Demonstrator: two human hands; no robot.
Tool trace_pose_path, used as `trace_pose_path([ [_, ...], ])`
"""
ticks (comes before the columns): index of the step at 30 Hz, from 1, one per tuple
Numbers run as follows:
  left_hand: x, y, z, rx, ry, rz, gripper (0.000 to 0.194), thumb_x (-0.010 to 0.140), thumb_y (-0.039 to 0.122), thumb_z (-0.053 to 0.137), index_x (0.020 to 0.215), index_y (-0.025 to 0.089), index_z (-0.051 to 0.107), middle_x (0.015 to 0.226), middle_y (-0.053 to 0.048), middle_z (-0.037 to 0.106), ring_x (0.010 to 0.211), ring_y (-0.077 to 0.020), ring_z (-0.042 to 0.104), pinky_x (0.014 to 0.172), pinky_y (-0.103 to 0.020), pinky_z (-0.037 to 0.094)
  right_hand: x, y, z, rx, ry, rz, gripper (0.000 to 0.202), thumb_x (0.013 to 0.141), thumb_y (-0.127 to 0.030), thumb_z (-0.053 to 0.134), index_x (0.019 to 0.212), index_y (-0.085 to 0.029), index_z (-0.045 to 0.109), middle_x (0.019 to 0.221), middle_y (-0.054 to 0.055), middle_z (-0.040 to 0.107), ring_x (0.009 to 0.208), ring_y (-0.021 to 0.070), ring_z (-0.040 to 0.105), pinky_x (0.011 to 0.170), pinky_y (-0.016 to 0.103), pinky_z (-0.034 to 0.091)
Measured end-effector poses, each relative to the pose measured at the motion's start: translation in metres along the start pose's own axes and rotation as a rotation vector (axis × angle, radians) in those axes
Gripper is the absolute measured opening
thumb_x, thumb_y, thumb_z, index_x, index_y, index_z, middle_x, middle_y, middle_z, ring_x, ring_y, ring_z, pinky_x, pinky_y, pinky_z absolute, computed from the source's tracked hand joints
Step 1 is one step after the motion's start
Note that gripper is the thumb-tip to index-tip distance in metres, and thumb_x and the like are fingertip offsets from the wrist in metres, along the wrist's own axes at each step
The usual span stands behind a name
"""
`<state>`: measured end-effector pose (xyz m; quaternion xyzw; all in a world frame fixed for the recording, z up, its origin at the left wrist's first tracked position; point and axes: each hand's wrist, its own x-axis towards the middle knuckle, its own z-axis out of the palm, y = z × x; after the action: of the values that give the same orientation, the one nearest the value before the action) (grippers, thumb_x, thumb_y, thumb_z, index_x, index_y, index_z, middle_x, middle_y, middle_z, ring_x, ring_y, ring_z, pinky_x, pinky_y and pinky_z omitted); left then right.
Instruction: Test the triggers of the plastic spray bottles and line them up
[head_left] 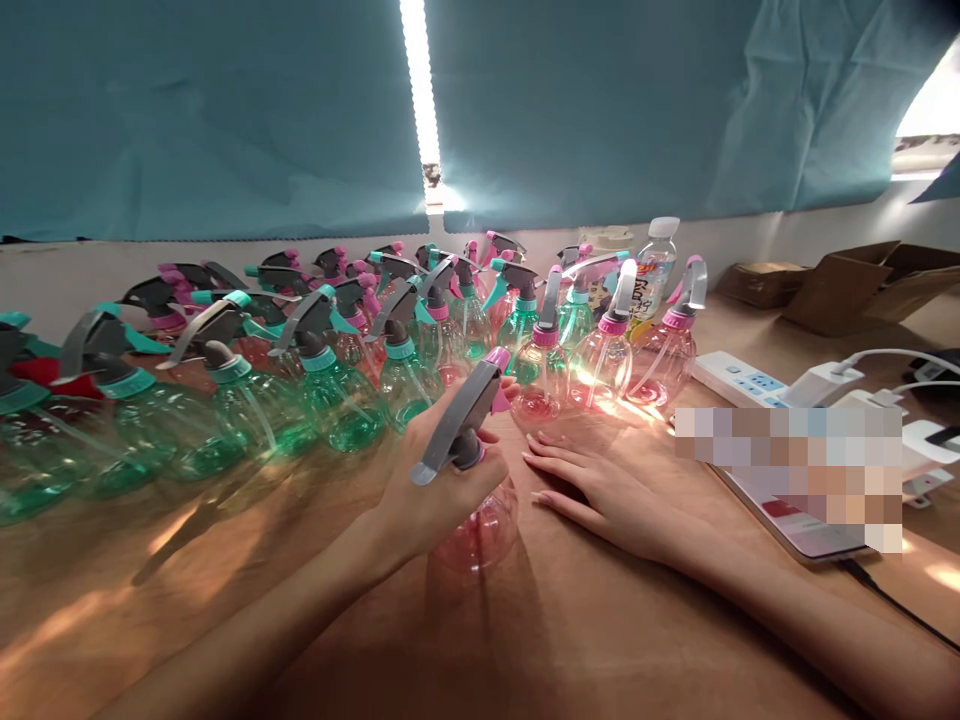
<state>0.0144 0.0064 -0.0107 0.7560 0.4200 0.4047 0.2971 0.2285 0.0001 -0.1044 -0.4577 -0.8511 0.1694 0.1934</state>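
Observation:
My left hand (442, 470) is wrapped round the neck of a pink spray bottle (480, 535), which stands upright on the brown table (570, 640). The bottle's grey and pink spray head (461, 415) rises above my fingers. To the right of that bottle, my right hand (600, 485) lies palm down on the table with its fingers spread and holds nothing. Beyond both hands are several pink spray bottles (538, 380), and several green ones (341, 400) stand in a row to the left.
A white power strip (739, 378) with plugged-in chargers and a phone (795, 520) lie at the right. Open cardboard boxes (862, 290) and a clear bottle with a white cap (658, 265) are at the back. Teal cloth (600, 110) hangs behind.

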Motion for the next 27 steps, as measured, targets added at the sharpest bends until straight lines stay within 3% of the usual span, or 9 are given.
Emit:
trace_pose_path([
  [4,-0.0014,0.0002,-0.0002,0.011,-0.023,-0.009,0.054,0.068,0.014,0.05,0.12,0.024,0.06,0.057,0.007,0.048,0.064,-0.0151,0.058,0.076,-0.031,0.055,0.0002,0.0004,-0.0002,-0.013,-0.011,-0.008,0.053,0.096,-0.049,0.045,0.142,-0.022,0.049,0.149,0.007,0.044,0.138,0.0274,0.039,0.114,0.049,0.033],
  [9,0.0,-0.0025,0.0006,-0.024,-0.032,0.041,0.054,0.068,0.012,0.05,0.121,0.023,0.058,0.083,0.002,0.064,0.071,-0.0133,0.062,0.075,-0.027,0.054,0.0003,0.0008,-0.0003,-0.017,-0.021,-0.003,0.053,0.097,-0.048,0.045,0.141,-0.021,0.049,0.149,0.007,0.044,0.138,0.027,0.04,0.114,0.048,0.034],
  [12,-0.0003,-0.0044,0.0014,0.009,-0.017,0.014,0.053,0.069,0.013,0.05,0.121,0.022,0.057,0.076,0.004,0.06,0.062,-0.0116,0.057,0.069,-0.026,0.053,0.0001,0.0006,-0.0003,-0.001,-0.013,0.001,0.052,0.097,-0.049,0.045,0.141,-0.021,0.05,0.149,0.007,0.044,0.138,0.0276,0.04,0.113,0.049,0.034],
  [16,-0.0023,-0.0041,0.0022,0.033,-0.011,-0.012,0.049,0.07,0.016,0.05,0.119,0.02,0.057,0.06,0.008,0.044,0.06,-0.0124,0.054,0.069,-0.025,0.052,0.0001,-0.0002,-0.0008,-0.017,-0.027,0.012,0.053,0.097,-0.05,0.044,0.141,-0.02,0.05,0.149,0.007,0.044,0.138,0.0276,0.04,0.113,0.048,0.034],
  [21,-0.0031,-0.003,0.0036,0.081,0.028,0.018,0.051,0.071,0.015,0.05,0.121,0.021,0.058,0.065,0.006,0.047,0.055,-0.0114,0.048,0.058,-0.023,0.046,0.0007,0.0003,-0.0004,-0.021,-0.027,0.001,0.053,0.097,-0.049,0.044,0.141,-0.02,0.049,0.148,0.007,0.044,0.138,0.027,0.04,0.113,0.048,0.034],
  [27,-0.0042,-0.0024,0.0051,0.076,0.039,0.008,0.053,0.071,0.013,0.05,0.124,0.021,0.057,0.063,0.007,0.046,0.056,-0.0116,0.048,0.063,-0.023,0.047,0.0005,0.0001,-0.0004,-0.014,-0.016,0.006,0.053,0.096,-0.049,0.045,0.141,-0.02,0.05,0.148,0.008,0.044,0.138,0.0271,0.04,0.113,0.047,0.035],
])
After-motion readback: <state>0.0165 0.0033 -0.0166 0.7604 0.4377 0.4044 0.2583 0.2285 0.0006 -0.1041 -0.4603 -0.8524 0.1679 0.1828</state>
